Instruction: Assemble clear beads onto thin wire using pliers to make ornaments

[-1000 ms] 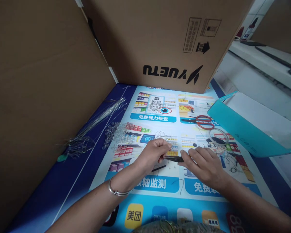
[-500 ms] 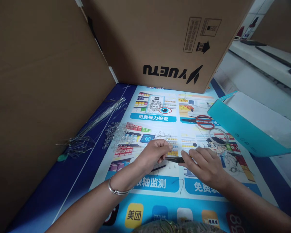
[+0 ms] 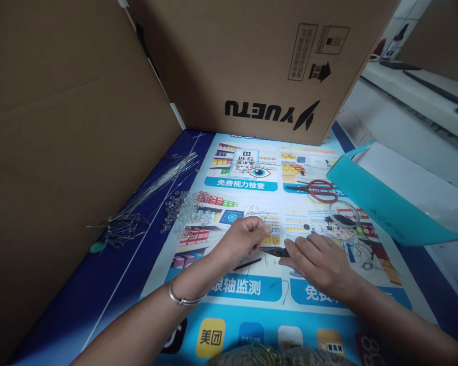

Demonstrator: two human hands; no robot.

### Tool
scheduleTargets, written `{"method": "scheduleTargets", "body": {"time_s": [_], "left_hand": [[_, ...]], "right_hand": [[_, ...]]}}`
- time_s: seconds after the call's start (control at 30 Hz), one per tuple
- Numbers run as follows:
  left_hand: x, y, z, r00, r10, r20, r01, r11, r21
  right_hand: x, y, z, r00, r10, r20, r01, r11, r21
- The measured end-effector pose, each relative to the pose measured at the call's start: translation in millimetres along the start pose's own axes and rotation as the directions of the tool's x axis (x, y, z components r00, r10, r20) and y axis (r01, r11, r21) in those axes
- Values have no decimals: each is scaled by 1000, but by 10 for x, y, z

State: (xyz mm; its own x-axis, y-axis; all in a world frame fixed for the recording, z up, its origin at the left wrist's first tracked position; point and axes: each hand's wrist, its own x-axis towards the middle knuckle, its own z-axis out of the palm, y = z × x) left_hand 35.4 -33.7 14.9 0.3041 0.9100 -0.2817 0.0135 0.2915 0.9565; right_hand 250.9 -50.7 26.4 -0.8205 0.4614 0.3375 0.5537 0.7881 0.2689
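My left hand (image 3: 241, 241) is curled over the printed poster mat (image 3: 252, 305), its fingertips pinching a thin bent wire (image 3: 256, 213) that loops up behind it. A silver bangle sits on that wrist. My right hand (image 3: 317, 260) lies just to the right and grips small dark pliers (image 3: 275, 251), whose tip points left and meets the left fingertips. A short dark piece (image 3: 248, 264) lies on the mat under the hands.
Clear beads (image 3: 187, 211) are scattered left of the hands, beside a bundle of long wire pins (image 3: 145, 195). Red-handled scissors (image 3: 320, 190) and a teal paper bag (image 3: 381, 203) lie to the right. Cardboard boxes (image 3: 252, 66) wall in the back and left.
Almost nothing has changed; both hands stay together at the pliers' tip, with only a slight shift of the right fingers.
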Motion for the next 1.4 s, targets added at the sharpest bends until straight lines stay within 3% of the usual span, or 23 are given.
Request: {"method": "scheduleTargets", "body": {"time_s": [0.53,0.8,1.2,1.4], "left_hand": [[17,6,-71,975,211,70,-220,963,156],[11,6,-80,953,284,105,-299,939,170],[-12,24,-78,938,332,104,-346,919,190],[-16,23,-82,920,377,109,-392,893,220]], "right_hand": [[-13,-101,-14,985,99,145,-124,976,177],[-15,-139,-5,958,197,207,-244,940,237],[55,-86,-57,853,224,471,-459,750,476],[61,-82,-36,827,222,516,-517,658,547]]}}
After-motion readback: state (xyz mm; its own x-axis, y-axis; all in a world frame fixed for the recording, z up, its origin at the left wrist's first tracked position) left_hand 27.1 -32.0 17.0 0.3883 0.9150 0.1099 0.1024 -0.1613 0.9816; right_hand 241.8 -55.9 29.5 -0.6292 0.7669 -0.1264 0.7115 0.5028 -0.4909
